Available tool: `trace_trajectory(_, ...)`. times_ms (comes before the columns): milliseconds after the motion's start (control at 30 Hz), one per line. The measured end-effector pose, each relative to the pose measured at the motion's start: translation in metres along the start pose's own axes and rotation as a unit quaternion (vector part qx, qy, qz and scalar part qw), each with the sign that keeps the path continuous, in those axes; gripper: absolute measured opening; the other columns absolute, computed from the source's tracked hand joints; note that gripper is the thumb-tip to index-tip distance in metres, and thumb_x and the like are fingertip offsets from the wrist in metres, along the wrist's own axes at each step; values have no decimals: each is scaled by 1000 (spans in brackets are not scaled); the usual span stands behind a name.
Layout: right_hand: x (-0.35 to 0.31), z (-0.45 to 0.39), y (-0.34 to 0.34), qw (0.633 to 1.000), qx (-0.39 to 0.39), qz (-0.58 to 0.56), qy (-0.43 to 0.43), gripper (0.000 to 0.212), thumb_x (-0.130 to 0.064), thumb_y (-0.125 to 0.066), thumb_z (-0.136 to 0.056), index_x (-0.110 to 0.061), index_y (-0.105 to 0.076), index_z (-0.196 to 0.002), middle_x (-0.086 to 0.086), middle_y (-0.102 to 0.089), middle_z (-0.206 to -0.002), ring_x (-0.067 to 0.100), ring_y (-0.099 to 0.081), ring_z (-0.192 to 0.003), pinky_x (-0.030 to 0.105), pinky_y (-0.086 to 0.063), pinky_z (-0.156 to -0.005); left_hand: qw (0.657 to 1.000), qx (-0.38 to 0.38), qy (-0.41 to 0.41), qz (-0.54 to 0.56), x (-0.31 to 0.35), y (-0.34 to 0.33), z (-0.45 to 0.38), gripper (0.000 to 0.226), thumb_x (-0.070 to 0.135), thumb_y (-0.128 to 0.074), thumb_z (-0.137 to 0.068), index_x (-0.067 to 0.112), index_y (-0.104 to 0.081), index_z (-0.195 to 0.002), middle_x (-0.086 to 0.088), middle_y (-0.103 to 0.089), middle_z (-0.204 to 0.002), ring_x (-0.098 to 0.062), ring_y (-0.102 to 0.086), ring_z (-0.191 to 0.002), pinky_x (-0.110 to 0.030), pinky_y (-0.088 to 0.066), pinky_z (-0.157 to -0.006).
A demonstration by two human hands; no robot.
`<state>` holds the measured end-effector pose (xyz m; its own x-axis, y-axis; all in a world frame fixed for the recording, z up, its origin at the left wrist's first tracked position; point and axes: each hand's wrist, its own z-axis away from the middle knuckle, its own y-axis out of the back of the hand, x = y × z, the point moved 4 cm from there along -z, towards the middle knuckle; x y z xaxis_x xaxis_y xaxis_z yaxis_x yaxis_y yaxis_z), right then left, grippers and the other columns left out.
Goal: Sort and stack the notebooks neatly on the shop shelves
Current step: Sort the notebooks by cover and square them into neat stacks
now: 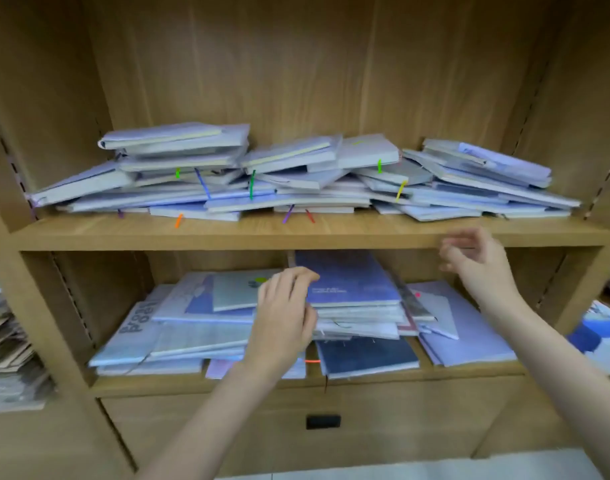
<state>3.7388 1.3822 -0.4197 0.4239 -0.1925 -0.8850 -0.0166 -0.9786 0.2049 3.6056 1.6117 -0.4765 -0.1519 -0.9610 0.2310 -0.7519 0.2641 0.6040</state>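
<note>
Two shelves hold the notebooks, and neither looks sorted to me. On the lower shelf (366, 374) the lower heap (199, 327) lies in loose overlapping layers, with a blue notebook (348, 278) on top of a crooked middle pile. My left hand (284, 313) rests against that pile's left edge, fingers curled over it; I cannot tell whether the grip is truly clamped on a book or only touching. My right hand (476, 261) hangs in front of the upper shelf's front edge (296, 237), fingers loosely bent and apart, holding nothing. Above, the upper heap (296, 174) sprawls across the full width, books tilted and slid over each other, coloured ribbon markers (251, 187) poking out. I judge the job barely begun: no squared stack shows anywhere, so both shelves are left to do.
</note>
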Motion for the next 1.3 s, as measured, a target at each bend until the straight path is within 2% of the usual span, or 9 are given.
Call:
trace_trajectory(100,68,14,23,993,2,44,-112,22,-4,-55,-90,-9,-50,-111,13,-57,-101,23,-56,-89,28,-49,-67,996,-70,-32,-50,19,-49,11,46,24,-46,-74,15,-46,-119,-7,-57,-117,-20,-46,-108,-34,-32,-95)
trace_trajectory(267,169,24,37,962,-30,88,-257,35,-6,-58,-90,3,-47,-123,14,-53,-109,30,-56,-89,52,-45,-94,970,-168,-36,-170,42,-108,11,89,46,-81,-47,19,-47,-124,-11,-59,-122,-31,-58,-109,-51,-44,-94)
trace_trajectory(400,216,17,23,949,-71,107,-289,44,-11,-64,-87,-3,-45,-126,17,-49,-126,32,-53,-106,44,-44,-93,952,-200,-17,-231,43,-146,12,107,54,-87,-32,19,-49,-126,-14,-59,-123,-36,-58,-110,-56,-41,-95)
trace_trajectory(500,234,4,8,945,-49,48,-321,49,-11,-62,-88,-2,-41,-130,20,-49,-126,27,-51,-100,41,-44,-94,946,-179,-6,-269,39,-162,14,108,48,-88,-37,21,-40,-130,-14,-55,-127,-35,-53,-114,-55,-36,-100)
trace_trajectory(700,258,-12,-17,936,33,-29,-350,67,-24,-68,-84,-4,-32,-137,16,-47,-129,32,-51,-117,41,-43,-100,952,-82,-24,-295,33,-174,10,99,25,-89,-40,24,-40,-126,-12,-54,-121,-33,-44,-110,-54,-34,-97)
trace_trajectory(900,266,-15,-28,918,86,-124,-366,38,-23,-72,-80,-5,-50,-105,12,-58,-105,29,-60,-98,35,-53,-82,939,-38,-39,-340,28,-181,11,87,12,-82,-50,24,-41,-126,-11,-48,-122,-33,-45,-108,-53,-31,-97)
trace_trajectory(967,266,-16,-30,914,74,-151,-368,25,-27,-71,-80,-5,-59,-83,16,-66,-100,31,-64,-94,42,-54,-87,939,3,-41,-342,30,-180,10,67,-2,-62,-64,25,-43,-123,-10,-53,-119,-32,-46,-106,-53,-36,-95)
trace_trajectory(1067,270,-15,-38,914,68,-118,-383,30,-42,-72,-70,-15,-59,-74,12,-67,-95,33,-63,-92,47,-51,-90,937,24,-35,-346,30,-179,8,61,-8,-39,-70,25,-44,-122,-10,-56,-117,-32,-46,-105,-52,-38,-94)
trace_trajectory(1300,261,-26,-42,892,96,-82,-434,52,-52,-72,-64,-14,-52,-93,13,-61,-105,34,-56,-96,41,-49,-88,930,9,-54,-364,27,-175,5,81,-3,-71,-52,25,-44,-122,-10,-56,-116,-33,-47,-102,-52,-40,-90)
